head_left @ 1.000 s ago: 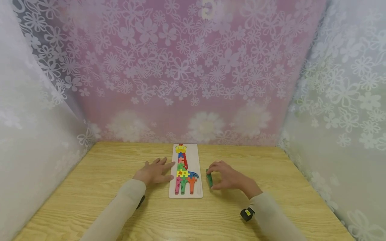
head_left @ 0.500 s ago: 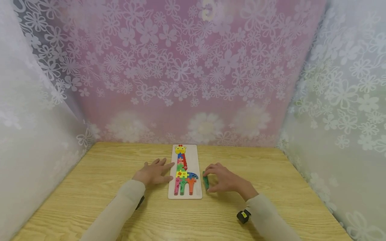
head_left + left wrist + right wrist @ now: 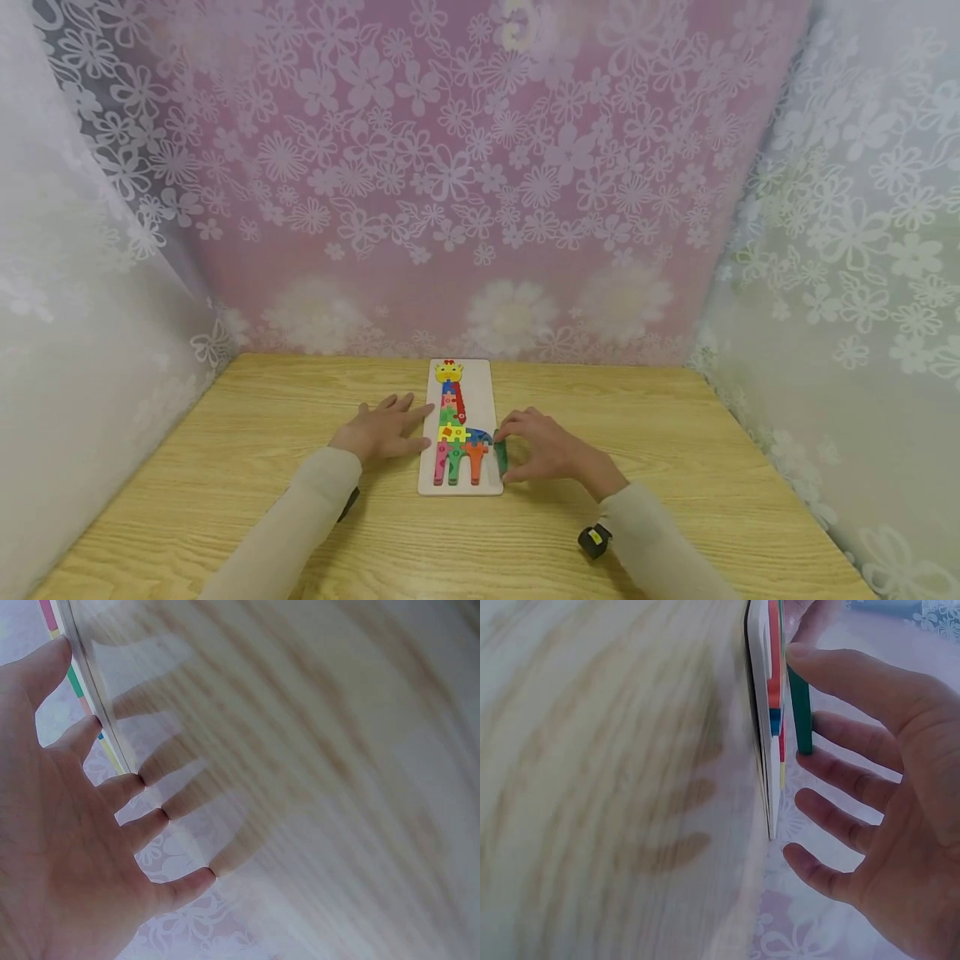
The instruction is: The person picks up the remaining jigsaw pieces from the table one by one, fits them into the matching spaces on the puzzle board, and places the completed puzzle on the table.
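A white puzzle board (image 3: 482,392) lies on the table with a giraffe of coloured, interlocking pieces in it. To the right of the orange leg piece (image 3: 475,460) a bare recess shows on the board. My right hand (image 3: 551,448) pinches a green puzzle piece (image 3: 501,458) by its ends, between thumb and fingers, over the board's right edge. The right wrist view shows this green piece (image 3: 801,712) held slightly above the board's face. My left hand (image 3: 378,432) lies with fingers spread, thumb and index fingertips at the board's left edge.
The light wood table (image 3: 420,550) runs back to a pink flower-patterned curtain (image 3: 450,183). Pale flowered curtains hang at the left and right sides. A black wrist camera (image 3: 594,541) sits below the right wrist.
My right hand has moved left with the green piece, from beside the board to over its right edge. The left hand stays in place at the board's left side.
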Motion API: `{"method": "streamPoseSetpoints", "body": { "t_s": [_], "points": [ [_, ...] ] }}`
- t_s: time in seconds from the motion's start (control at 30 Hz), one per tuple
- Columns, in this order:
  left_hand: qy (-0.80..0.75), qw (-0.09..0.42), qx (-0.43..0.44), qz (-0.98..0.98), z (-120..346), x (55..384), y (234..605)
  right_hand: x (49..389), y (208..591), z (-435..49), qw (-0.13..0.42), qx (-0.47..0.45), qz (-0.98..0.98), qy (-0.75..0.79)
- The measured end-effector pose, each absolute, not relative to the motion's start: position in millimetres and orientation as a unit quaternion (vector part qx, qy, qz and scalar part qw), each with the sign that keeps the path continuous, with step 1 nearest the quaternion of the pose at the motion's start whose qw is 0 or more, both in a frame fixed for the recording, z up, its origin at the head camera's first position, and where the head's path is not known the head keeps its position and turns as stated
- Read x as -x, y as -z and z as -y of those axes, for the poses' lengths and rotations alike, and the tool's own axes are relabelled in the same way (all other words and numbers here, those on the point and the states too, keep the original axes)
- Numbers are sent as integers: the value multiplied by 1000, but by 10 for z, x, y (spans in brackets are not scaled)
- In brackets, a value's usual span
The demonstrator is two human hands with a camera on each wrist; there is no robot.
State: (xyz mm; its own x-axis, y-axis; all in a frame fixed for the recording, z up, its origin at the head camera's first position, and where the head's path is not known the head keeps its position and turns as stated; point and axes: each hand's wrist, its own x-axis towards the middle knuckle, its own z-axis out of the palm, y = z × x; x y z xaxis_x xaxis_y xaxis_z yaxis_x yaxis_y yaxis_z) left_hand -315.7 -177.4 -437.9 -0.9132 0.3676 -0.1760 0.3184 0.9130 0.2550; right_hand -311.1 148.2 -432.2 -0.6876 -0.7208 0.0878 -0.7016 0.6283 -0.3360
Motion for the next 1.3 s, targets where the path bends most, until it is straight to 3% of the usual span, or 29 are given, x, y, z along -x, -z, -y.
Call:
{"method": "streamPoseSetpoints", "body": {
  "t_s": [1.3],
  "points": [
    [-92, 103, -179, -974, 1794, 3225, 4448, 3051, 4349, -1321, 28, 388, -910, 140]
  ]
}}
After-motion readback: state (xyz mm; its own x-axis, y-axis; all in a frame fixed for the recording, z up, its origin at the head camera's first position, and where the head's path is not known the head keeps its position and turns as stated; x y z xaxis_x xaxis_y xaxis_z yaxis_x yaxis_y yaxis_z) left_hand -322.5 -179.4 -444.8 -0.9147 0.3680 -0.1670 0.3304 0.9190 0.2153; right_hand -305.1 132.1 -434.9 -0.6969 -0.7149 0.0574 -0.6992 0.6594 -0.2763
